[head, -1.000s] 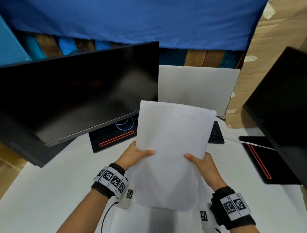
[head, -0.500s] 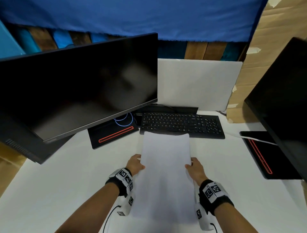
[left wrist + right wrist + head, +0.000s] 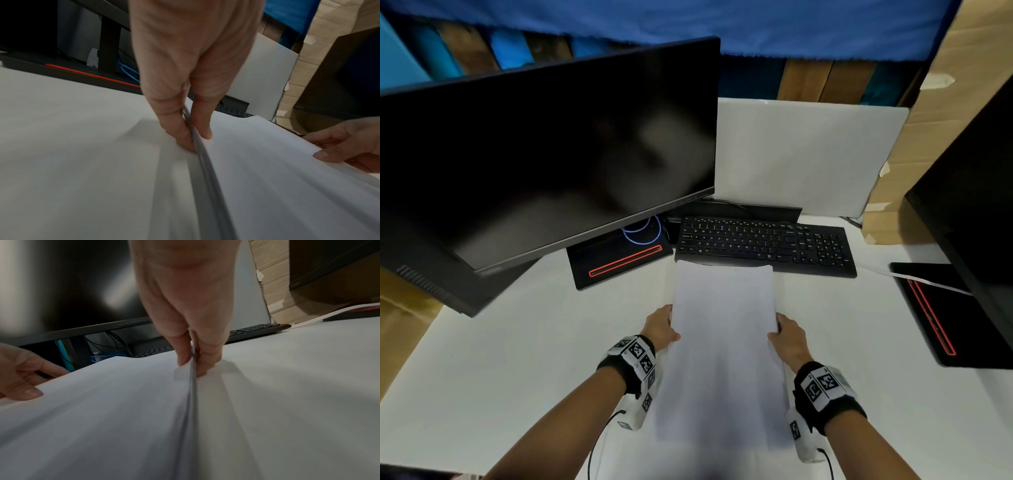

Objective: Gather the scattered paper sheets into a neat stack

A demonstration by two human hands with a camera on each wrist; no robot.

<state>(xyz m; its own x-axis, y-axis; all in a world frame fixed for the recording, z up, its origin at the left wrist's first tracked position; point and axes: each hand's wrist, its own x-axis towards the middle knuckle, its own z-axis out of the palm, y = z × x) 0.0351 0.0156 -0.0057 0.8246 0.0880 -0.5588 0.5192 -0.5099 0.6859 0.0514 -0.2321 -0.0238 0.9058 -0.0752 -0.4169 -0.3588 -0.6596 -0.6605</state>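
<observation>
A stack of white paper sheets point(image 3: 722, 346) lies lengthwise on the white table point(image 3: 517, 342), in front of the keyboard. My left hand point(image 3: 662, 327) pinches the stack's left edge, thumb on top and fingers underneath. My right hand point(image 3: 787, 337) pinches the right edge the same way. In the left wrist view the left hand point(image 3: 192, 134) clamps the layered edge of the paper stack point(image 3: 277, 170), with the right hand point(image 3: 349, 142) across from it. In the right wrist view the right hand point(image 3: 192, 363) grips the edge of the paper stack point(image 3: 102, 402).
A black keyboard point(image 3: 763, 245) lies just beyond the stack's far end. A large dark monitor point(image 3: 544, 154) stands at the back left, its base point(image 3: 619, 260) near the stack. A second monitor point(image 3: 976, 192) and its base point(image 3: 935, 315) occupy the right. A white board point(image 3: 801, 154) leans behind the keyboard.
One second ago both hands held the stack raised upright before the monitor. They lowered it toward the table, and it now lies nearly flat, still pinched at both side edges.
</observation>
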